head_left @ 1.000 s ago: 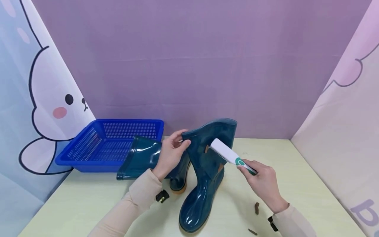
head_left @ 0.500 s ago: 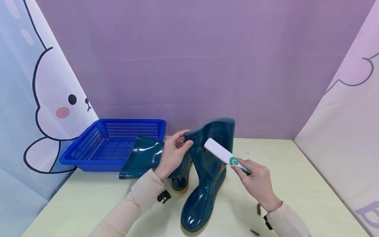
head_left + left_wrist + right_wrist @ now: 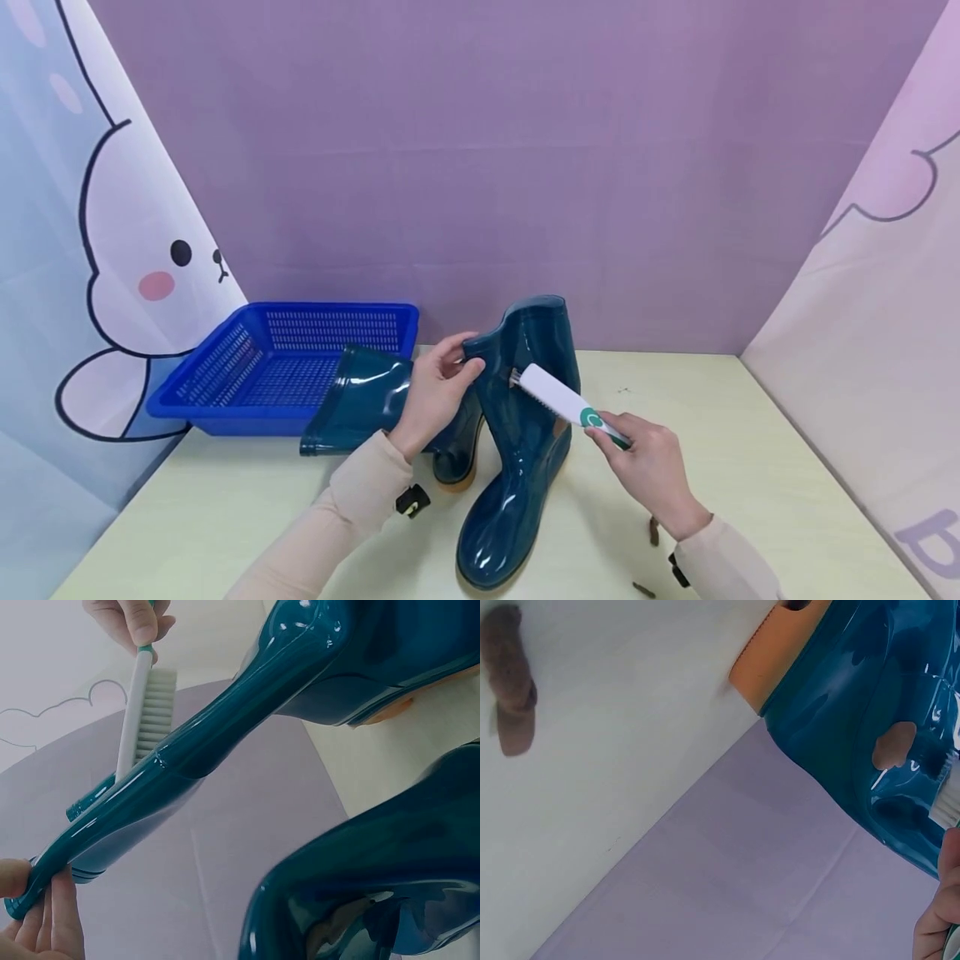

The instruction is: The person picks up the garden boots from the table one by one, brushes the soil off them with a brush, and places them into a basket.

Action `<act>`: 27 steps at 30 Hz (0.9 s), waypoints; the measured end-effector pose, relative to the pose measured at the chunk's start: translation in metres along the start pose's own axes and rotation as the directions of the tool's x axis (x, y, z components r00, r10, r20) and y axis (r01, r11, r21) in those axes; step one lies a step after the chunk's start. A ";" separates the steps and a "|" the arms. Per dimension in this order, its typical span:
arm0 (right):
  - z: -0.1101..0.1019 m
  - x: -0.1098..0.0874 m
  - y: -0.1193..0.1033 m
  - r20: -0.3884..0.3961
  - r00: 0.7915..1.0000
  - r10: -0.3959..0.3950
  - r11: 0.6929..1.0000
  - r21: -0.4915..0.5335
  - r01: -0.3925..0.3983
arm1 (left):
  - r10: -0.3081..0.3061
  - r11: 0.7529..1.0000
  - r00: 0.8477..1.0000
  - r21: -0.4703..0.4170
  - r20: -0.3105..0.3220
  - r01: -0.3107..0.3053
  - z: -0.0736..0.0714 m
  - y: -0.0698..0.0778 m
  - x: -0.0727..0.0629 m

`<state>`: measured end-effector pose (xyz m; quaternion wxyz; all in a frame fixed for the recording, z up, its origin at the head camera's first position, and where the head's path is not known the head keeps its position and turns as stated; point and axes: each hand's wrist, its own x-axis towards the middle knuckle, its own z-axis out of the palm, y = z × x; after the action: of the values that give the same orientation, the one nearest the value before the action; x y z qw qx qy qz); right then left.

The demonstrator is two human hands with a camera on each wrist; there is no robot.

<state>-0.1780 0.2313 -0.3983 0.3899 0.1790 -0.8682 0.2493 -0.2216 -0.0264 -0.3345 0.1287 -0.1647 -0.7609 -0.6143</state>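
A glossy dark teal rain boot (image 3: 517, 467) stands on the table, its shaft leaning back. My left hand (image 3: 438, 387) pinches the shaft's top rim between thumb and fingers. My right hand (image 3: 651, 457) grips the handle of a white scrub brush (image 3: 555, 393) with a green mark. The bristles lie against the boot's shaft in the head view. A brown mud patch (image 3: 895, 745) sticks to the boot in the right wrist view. Behind my left hand, a second teal boot (image 3: 367, 392) lies on its side, partly hidden by my forearm.
A blue perforated basket (image 3: 281, 423) stands at the back left, with the lying boot's shaft overlapping its front. Small brown mud pieces (image 3: 654, 532) lie on the table (image 3: 720, 417) near my right wrist. A purple cloth backdrop (image 3: 480, 167) closes off the rear.
The brush shifted left, then slightly down along the shaft, and its bristle tips now show. The boot's upper shaft has narrowed and turned slightly. My left hand keeps its hold on the rim.
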 end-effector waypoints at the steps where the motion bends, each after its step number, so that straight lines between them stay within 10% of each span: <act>1: 0.000 0.000 0.000 0.004 1.000 0.005 1.000 -0.003 -0.005 | -0.001 1.000 1.000 -0.002 -0.001 0.001 0.000 0.000 0.000; 27: -0.016 -0.001 0.009 -0.022 0.999 0.036 0.998 -0.042 -0.037 | -0.013 1.000 1.000 -0.015 -0.002 0.013 -0.001 0.000 0.003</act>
<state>-0.1724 0.2480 -0.3920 0.3983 0.1519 -0.8722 0.2399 -0.2240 -0.0271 -0.3332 0.1243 -0.1597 -0.7571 -0.6211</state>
